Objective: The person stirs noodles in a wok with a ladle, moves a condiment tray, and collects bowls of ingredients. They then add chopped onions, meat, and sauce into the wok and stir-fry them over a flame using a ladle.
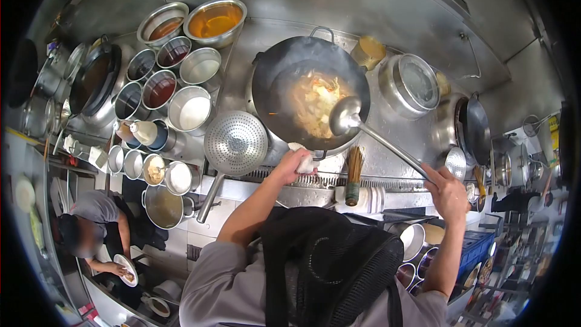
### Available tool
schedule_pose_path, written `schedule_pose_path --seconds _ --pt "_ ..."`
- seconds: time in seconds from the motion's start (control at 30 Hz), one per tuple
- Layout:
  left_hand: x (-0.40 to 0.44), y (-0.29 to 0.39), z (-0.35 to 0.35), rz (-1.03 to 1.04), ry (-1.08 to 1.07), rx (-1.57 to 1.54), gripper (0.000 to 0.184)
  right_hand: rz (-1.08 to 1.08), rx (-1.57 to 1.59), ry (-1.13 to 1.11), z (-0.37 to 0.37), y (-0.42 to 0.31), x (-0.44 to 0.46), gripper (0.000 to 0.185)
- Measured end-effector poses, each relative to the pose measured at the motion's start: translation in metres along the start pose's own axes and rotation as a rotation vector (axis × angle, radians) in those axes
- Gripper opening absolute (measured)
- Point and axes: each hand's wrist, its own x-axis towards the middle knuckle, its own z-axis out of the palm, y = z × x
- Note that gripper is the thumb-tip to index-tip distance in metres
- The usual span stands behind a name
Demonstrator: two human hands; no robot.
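The wok [272,85] sits on the range at the centre of our scene, with steaming pale and orange food [316,100] inside. Our left hand [293,166] is closed around a white cloth [305,161] at the wok's near rim; we cannot tell whether it also grips the handle there. Our right hand [446,194] is wrapped around the ladle [346,116], whose bowl is over the food's right side. A perforated strainer [236,142] lies to our left, and a bamboo brush [354,172] stands near, between our hands. At near left, another person [95,209] holds a plate [120,258].
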Motion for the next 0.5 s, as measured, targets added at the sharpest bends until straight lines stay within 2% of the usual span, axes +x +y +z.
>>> schedule_pose_path --seconds 0.07,0.17,0.2,0.27,0.33,0.37,0.4,0.43,0.5 --pt "0.001 0.000 0.001 -0.003 0.013 0.002 0.022 0.090 0.027 -0.098 -0.029 -0.013 -0.003 0.042" --pt "0.007 -0.002 0.000 -0.009 0.036 0.004 0.023 0.153 0.087 -0.197 -0.022 -0.012 -0.006 0.043" --pt "0.008 -0.003 0.000 -0.014 0.047 0.005 0.024 0.092 0.146 -0.207 -0.002 0.000 -0.003 0.048" --pt "0.008 -0.003 0.001 -0.027 0.044 0.023 0.024 0.105 0.135 -0.219 0.044 -0.003 0.011 0.050" --pt "0.007 -0.002 0.002 -0.032 0.040 0.036 0.024 0.068 0.365 -0.127 0.125 0.008 0.025 0.052" --pt "0.006 -0.002 0.003 -0.044 0.033 0.032 0.023 0.100 0.633 -0.121 0.167 0.012 0.031 0.051" --pt "0.005 0.000 0.004 -0.053 0.027 0.029 0.023 0.121 0.773 -0.087 0.200 0.007 0.036 0.049" --pt "0.005 0.000 0.004 -0.037 0.027 0.023 0.023 0.145 0.821 -0.070 0.218 -0.002 0.040 0.046" --pt "0.007 -0.003 -0.001 -0.034 0.006 0.070 0.024 0.394 1.053 -0.192 0.196 -0.041 0.047 0.048"
